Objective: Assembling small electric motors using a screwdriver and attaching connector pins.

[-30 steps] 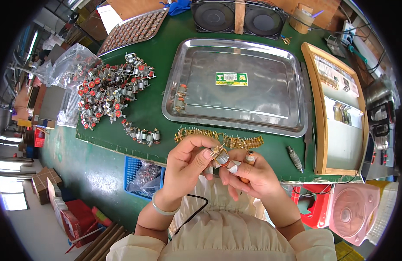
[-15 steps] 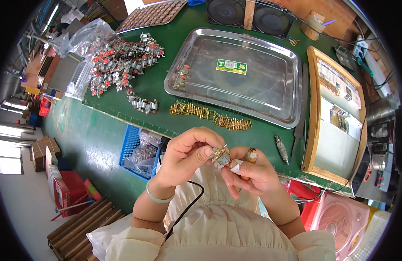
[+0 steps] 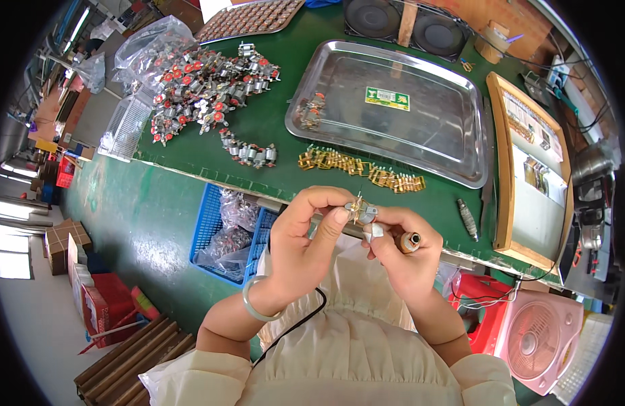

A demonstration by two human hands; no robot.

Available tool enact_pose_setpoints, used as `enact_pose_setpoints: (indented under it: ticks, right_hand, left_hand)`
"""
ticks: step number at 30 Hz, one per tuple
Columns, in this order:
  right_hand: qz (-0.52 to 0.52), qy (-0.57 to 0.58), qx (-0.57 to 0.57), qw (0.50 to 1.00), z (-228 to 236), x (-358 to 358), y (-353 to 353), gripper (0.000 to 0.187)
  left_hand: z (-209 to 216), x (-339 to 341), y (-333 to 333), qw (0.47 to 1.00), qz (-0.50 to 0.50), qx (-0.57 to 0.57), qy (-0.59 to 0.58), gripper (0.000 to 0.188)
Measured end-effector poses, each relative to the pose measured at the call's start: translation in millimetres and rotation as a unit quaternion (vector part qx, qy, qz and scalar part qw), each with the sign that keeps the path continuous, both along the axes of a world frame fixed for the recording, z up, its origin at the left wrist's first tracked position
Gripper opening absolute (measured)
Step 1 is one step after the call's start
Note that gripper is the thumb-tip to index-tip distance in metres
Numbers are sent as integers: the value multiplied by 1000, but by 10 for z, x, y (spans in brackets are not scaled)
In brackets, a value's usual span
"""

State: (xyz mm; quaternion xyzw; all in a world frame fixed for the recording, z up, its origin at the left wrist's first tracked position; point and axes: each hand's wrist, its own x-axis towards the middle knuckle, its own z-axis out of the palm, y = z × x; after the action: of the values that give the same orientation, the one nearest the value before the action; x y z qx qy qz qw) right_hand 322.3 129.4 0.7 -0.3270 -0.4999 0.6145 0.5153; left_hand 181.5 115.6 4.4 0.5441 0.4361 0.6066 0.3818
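Note:
In front of my chest, both hands hold one small grey motor-like part [image 3: 368, 213] with a gold-coloured metal frame [image 3: 357, 209] against its left side. My left hand [image 3: 309, 240] pinches the frame side between thumb and fingertips. My right hand [image 3: 412, 254] grips the grey side, its fingers curled. White tape [image 3: 374, 232] wraps its thumb. Also tucked in that hand is a brown cylindrical tool [image 3: 408, 242] with a copper-coloured end; its other end is hidden. Just beyond the hands, a row of gold metal frames [image 3: 360, 167] lies on the green table [image 3: 272, 183].
A steel tray [image 3: 393, 128] holds several parts at its left end. Left of it lie a heap of small motors [image 3: 204, 88] and a short curved row [image 3: 248, 149]. A wooden-framed box [image 3: 500, 162] and a ridged grey connector [image 3: 467, 220] are rightward. Below the table edge stands a blue basket [image 3: 204, 233].
The part has turned in my fingers, its gold frame now on the left. The tool in my right hand has tipped so its end shows. The view has shifted slightly.

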Motion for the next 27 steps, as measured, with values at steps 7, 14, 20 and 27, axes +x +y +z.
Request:
enact_pose_setpoints:
  ticks: [7, 14, 20, 27]
  right_hand:
    - [5, -71, -19, 997, 123, -510, 53, 15]
    - [107, -36, -146, 983, 174, -927, 183, 21]
    - [-23, -190, 105, 976, -95, -1089, 212, 28]
    - [-7, -160, 89, 983, -50, -1071, 369, 21]
  left_hand:
    - [-101, -410, -64, 996, 56, 14, -67, 9]
    - [-209, -886, 1, 993, 62, 4, -101, 9]
    - [-251, -1032, 110, 988, 67, -38, -136, 9]
    - [-299, -1013, 254, 989, 51, -62, -127, 11]
